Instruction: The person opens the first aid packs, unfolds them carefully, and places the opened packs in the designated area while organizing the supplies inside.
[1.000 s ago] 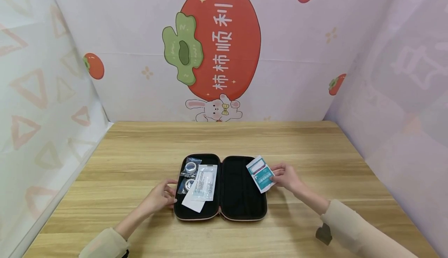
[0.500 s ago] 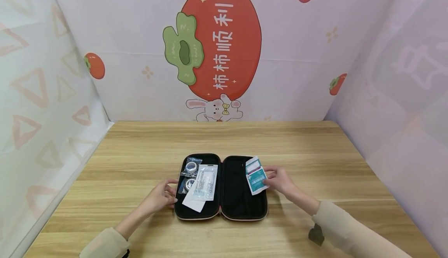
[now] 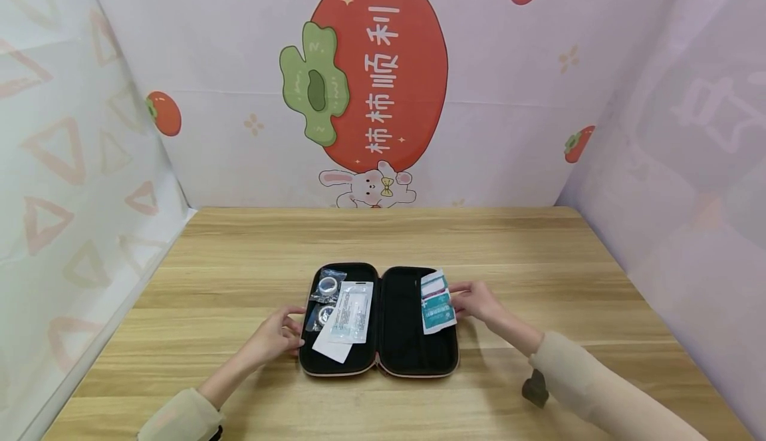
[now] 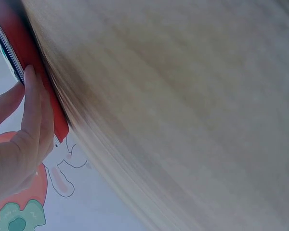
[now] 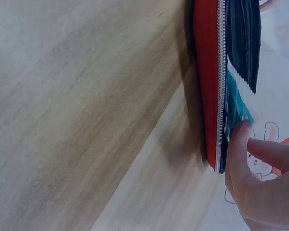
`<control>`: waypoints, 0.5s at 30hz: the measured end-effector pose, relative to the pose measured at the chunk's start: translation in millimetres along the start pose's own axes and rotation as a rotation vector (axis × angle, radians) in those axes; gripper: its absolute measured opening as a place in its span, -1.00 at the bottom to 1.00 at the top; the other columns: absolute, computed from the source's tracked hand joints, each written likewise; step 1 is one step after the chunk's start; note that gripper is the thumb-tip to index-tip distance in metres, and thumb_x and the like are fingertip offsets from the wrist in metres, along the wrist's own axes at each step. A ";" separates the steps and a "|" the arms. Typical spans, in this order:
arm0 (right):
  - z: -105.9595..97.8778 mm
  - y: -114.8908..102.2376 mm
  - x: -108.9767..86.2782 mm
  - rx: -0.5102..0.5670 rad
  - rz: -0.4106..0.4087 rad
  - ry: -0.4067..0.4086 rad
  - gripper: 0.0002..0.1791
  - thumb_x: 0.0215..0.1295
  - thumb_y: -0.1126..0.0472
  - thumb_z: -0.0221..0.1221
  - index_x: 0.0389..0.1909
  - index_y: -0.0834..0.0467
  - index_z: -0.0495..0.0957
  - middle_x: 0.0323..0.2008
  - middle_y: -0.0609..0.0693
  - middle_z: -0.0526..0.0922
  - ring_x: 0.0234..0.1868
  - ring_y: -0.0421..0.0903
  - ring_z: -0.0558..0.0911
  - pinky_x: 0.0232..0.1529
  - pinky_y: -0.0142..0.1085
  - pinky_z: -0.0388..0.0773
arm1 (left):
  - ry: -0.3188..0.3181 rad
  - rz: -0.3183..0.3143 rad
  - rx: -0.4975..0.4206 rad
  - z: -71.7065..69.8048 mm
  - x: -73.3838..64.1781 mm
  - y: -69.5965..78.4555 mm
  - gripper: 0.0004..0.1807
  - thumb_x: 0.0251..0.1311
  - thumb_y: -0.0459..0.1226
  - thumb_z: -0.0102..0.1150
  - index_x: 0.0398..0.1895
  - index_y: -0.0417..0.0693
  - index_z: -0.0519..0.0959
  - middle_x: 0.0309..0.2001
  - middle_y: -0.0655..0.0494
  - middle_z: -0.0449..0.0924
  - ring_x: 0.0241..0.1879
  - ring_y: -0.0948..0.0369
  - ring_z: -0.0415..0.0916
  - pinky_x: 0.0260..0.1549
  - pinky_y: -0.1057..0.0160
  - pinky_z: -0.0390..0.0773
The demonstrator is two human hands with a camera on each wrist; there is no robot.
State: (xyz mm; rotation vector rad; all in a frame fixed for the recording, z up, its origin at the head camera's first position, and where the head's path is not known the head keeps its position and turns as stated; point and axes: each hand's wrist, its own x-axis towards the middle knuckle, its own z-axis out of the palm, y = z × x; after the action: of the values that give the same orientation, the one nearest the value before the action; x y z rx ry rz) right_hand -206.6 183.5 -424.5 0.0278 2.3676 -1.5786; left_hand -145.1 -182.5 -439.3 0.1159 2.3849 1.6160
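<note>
A black-lined zip case (image 3: 397, 354) with a red outside (image 5: 206, 72) lies unfolded on the table. My left hand (image 3: 278, 334) grips its left edge, fingers against the red side (image 4: 48, 96). Over the right half, my right hand (image 3: 479, 302) pinches a teal-and-white sachet (image 3: 437, 311) by its right edge. The sachet leans inside the rim in the right wrist view. The left half holds two white tape rolls (image 3: 327, 286) in clear wrappers, a printed white packet (image 3: 353, 311) and a plain white packet (image 3: 330, 348) partly beneath it.
The wooden table (image 3: 383, 235) extends around the case. A printed cloth wall (image 3: 497, 148) stands behind it, with side walls at left (image 3: 108, 181) and right (image 3: 652, 195).
My right hand has carried the sachet a little left and down into the right half of the case, and the sachet has turned more upright. My left hand has stayed at the left edge.
</note>
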 end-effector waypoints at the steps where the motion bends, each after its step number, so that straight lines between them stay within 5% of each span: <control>1: 0.2 -0.4 0.5 0.000 0.005 -0.018 -0.64 0.04 0.52 0.03 -0.09 0.58 0.35 -0.45 0.25 0.61 -0.56 -0.20 0.53 -0.52 -0.34 0.61 | 0.000 0.000 0.000 0.0 -0.1 -0.1 -0.41 -0.17 -0.70 0.04 0.05 -0.52 0.18 -0.40 -0.14 0.37 -0.49 0.09 0.47 -0.51 0.19 0.63; 15: 14.4 -2.6 8.1 0.059 0.070 -0.077 -0.62 0.03 0.56 0.04 -0.07 0.54 0.27 -0.45 0.20 0.59 -0.49 -0.13 0.56 -0.44 -0.27 0.63 | 0.006 -0.009 0.010 0.3 2.3 -3.0 -0.39 -0.20 -0.71 0.06 0.05 -0.51 0.18 -0.40 -0.13 0.37 -0.53 0.18 0.44 -0.52 0.21 0.63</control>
State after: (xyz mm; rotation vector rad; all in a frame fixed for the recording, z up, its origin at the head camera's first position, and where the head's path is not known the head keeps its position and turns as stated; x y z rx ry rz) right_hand -211.4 168.2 -429.3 0.0608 2.2373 -1.5876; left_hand -147.0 -182.9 -442.6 0.1018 2.3947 1.6034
